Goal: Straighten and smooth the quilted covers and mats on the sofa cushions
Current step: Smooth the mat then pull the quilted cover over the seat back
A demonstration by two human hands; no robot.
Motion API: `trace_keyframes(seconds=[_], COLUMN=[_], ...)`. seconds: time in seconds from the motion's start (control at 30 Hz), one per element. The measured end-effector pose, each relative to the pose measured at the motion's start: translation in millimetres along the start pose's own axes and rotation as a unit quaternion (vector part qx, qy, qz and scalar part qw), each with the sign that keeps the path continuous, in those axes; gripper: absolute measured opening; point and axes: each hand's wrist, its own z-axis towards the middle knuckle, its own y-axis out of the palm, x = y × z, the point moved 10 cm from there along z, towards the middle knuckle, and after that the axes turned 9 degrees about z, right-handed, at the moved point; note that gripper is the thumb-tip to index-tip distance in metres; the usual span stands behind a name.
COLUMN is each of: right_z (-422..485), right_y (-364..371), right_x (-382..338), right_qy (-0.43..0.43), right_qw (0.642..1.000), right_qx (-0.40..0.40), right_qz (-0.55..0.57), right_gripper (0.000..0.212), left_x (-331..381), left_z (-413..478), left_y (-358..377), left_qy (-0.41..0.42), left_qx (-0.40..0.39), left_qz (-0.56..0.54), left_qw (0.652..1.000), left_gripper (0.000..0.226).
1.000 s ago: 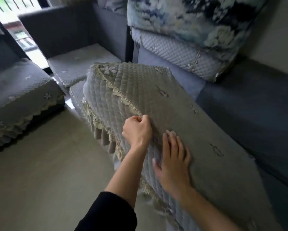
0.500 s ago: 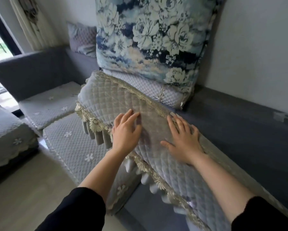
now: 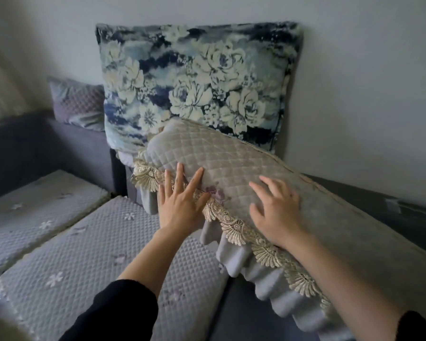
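Head view, mid-frame: left hand and right hand, fingers spread, pressed the soft, floppy quilted cover; its lace edge looked easiest to grab.

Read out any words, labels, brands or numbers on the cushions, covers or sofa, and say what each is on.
No readable text anywhere.
Floral cushion, lace-trimmed quilted cover and seat mats: patterns only, no lettering.
Small pale patch on the dark sofa at right: too blurred to tell whether it bears text.
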Motion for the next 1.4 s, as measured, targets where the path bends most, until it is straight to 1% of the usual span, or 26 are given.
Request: trace_keyframes(seconds=[0.1,0.17,0.2,0.23,0.27,0.3,0.33,0.37,0.4,0.43,0.47,0.5,0.53,0.57,0.63,0.7,0.77,0.87,1.0,1.07,1.17,1.2,1.27,1.3,1.37,1.4], right_z=[23,32,35,37,40,42,43,43,44,44,46,47,48,47,47,46,44,38,21,10,-16,-26,-45,-50,-57,-60], right_y=[33,42,43,44,44,43,41,40,41,40,37,34,31,30,25,19,12,3,-32,-60,-101,-111,-125,-131,-139,-139], right_x=[-6,-8,-7,-5,-4,-3,-2,-1,2,5,7,9,10,11,12,12,13,23,58,77,94,96,105,111,115,109], right_qy=[0.048,0.046,0.042,0.039,0.037,0.032,0.026,0.022,0.022,0.019,0.014,0.007,-0.001,-0.011,-0.039,-0.067,-0.086,-0.107,-0.116,-0.12,-0.124,-0.131,-0.122,-0.096,-0.045,-0.04], right_qw=[0.992,0.983,0.98,0.98,0.981,0.981,0.982,0.982,0.981,0.981,0.981,0.983,0.984,0.985,0.985,0.984,0.983,0.983,0.982,0.98,0.975,0.972,0.972,0.976,0.981,0.983], right_qx=[-0.053,-0.049,-0.038,-0.03,-0.026,-0.021,-0.015,-0.016,-0.02,-0.019,-0.013,-0.002,0.011,0.024,0.051,0.076,0.084,0.076,0.077,0.091,0.129,0.147,0.168,0.179,0.185,0.178], right_qz=[-0.105,-0.174,-0.19,-0.192,-0.191,-0.188,-0.187,-0.188,-0.191,-0.193,-0.193,-0.185,-0.178,-0.172,-0.161,-0.148,-0.138,-0.128,-0.129,-0.133,-0.133,-0.131,-0.106,-0.084,-0.039,-0.03], right_gripper=[0.106,0.113,0.114,0.117,0.121,0.122,0.12,0.119,0.119,0.12,0.12,0.115,0.106,0.093,0.066,0.043,0.031,0.026,0.04,0.042,0.032,0.033,0.035,0.036,0.044,0.043], left_x=[3,1,-3,-14,-34,-59,-84,-100,-107,-108,-106,-104,-104,-102,-92,-81,-76,-63,-16,13,53,62,73,74,70,64], left_z=[19,28,32,40,49,57,65,72,79,85,87,89,92,94,99,100,94,83,64,48,16,4,-30,-46,-80,-95], left_y=[6,2,-4,-13,-24,-28,-21,-10,2,13,19,26,31,33,19,3,2,-11,-38,-59,-83,-87,-95,-99,-110,-114], left_qy=[0.033,0.058,0.064,0.044,-0.014,-0.098,-0.179,-0.234,-0.251,-0.246,-0.246,-0.247,-0.247,-0.244,-0.213,-0.189,-0.191,-0.182,-0.138,-0.117,-0.09,-0.087,-0.092,-0.1,-0.133,-0.155], left_qx=[0.008,0.02,0.044,0.072,0.098,0.108,0.096,0.061,0.02,-0.015,-0.035,-0.039,-0.022,-0.002,0.052,0.074,0.076,0.094,0.111,0.131,0.152,0.156,0.187,0.206,0.237,0.249], left_qz=[-0.025,-0.061,-0.074,-0.095,-0.143,-0.207,-0.273,-0.323,-0.357,-0.391,-0.416,-0.433,-0.443,-0.452,-0.463,-0.479,-0.502,-0.502,-0.49,-0.487,-0.474,-0.469,-0.462,-0.462,-0.462,-0.464], left_qw=[0.999,0.996,0.994,0.992,0.985,0.967,0.94,0.915,0.899,0.887,0.875,0.866,0.861,0.858,0.859,0.854,0.84,0.84,0.854,0.855,0.863,0.865,0.862,0.857,0.844,0.836], left_gripper=[0.06,0.055,0.053,0.052,0.054,0.06,0.071,0.082,0.09,0.093,0.09,0.085,0.083,0.079,0.062,0.05,0.045,0.04,0.033,0.031,0.034,0.035,0.04,0.04,0.029,0.021])
